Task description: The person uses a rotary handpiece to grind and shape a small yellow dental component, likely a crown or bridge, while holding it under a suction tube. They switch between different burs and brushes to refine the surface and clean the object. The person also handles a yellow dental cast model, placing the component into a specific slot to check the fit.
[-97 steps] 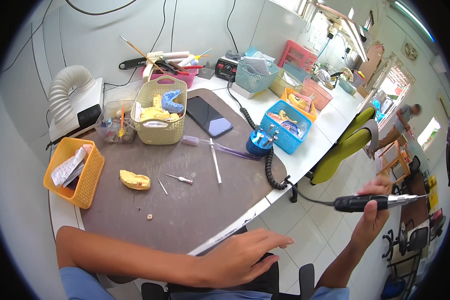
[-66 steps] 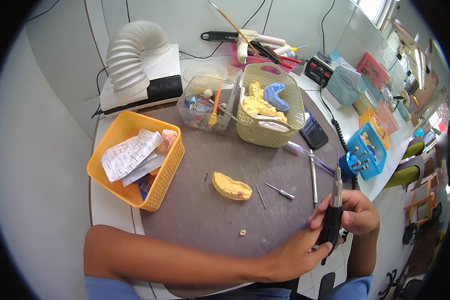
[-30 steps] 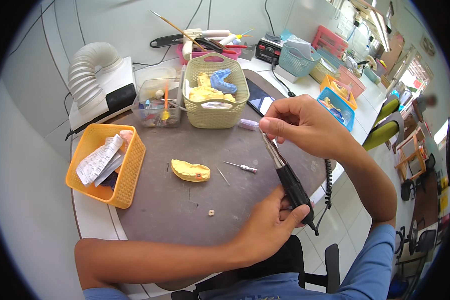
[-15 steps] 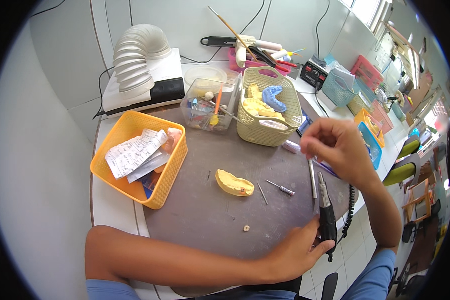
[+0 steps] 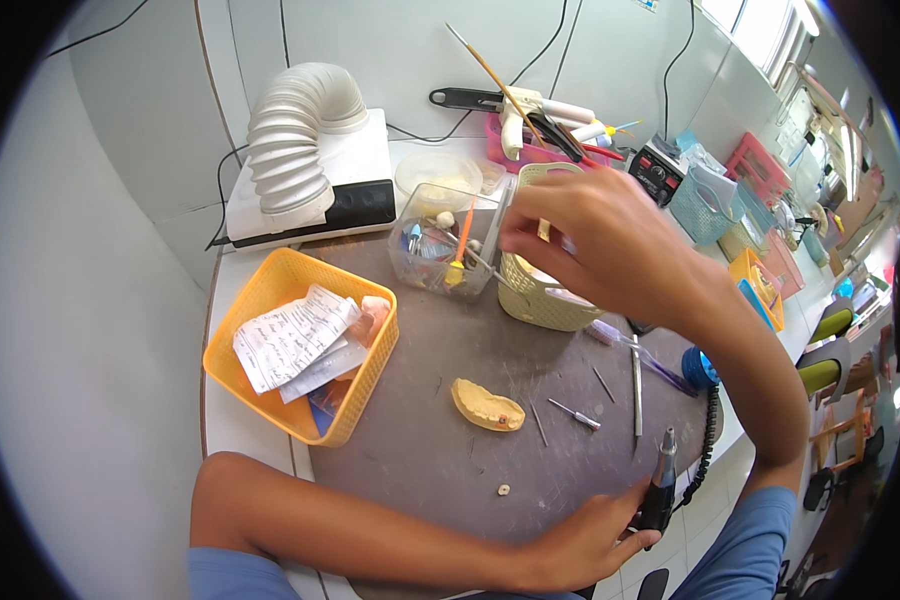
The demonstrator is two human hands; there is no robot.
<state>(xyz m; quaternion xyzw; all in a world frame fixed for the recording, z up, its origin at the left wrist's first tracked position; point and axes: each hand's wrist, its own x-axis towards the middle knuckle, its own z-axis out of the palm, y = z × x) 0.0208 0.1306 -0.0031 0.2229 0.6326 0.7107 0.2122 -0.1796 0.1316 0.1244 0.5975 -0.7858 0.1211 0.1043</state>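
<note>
My left hand [image 5: 595, 545] grips a black dental handpiece [image 5: 660, 490] with a silver nose pointing up, at the lower right. My right hand [image 5: 590, 240] is raised over the pale green basket [image 5: 555, 313] and hides most of it. Its fingers are loosely bent, with a gap between them, and nothing shows in them. A yellow plaster dental model [image 5: 487, 405] lies mid-table. Right of it are a thin metal pin [image 5: 538, 424], a small screwdriver-like tool [image 5: 574, 414], another thin pin [image 5: 604, 384] and a long metal rod [image 5: 637, 388]. A small pale bead-like piece [image 5: 504, 490] lies nearer me.
A yellow basket [image 5: 385, 385] with papers stands at left. Behind is a clear plastic box [image 5: 410, 265] of small tools, beside a white machine [image 5: 375, 150] with a ribbed hose [image 5: 290, 130]. A purple-handled brush [image 5: 660, 370] and coiled black cord [image 5: 708, 450] lie at right.
My right hand has moved up and left, from above the handpiece to over the green basket. A thin pin now shows beside the long rod. The handpiece sits slightly lower in my left hand.
</note>
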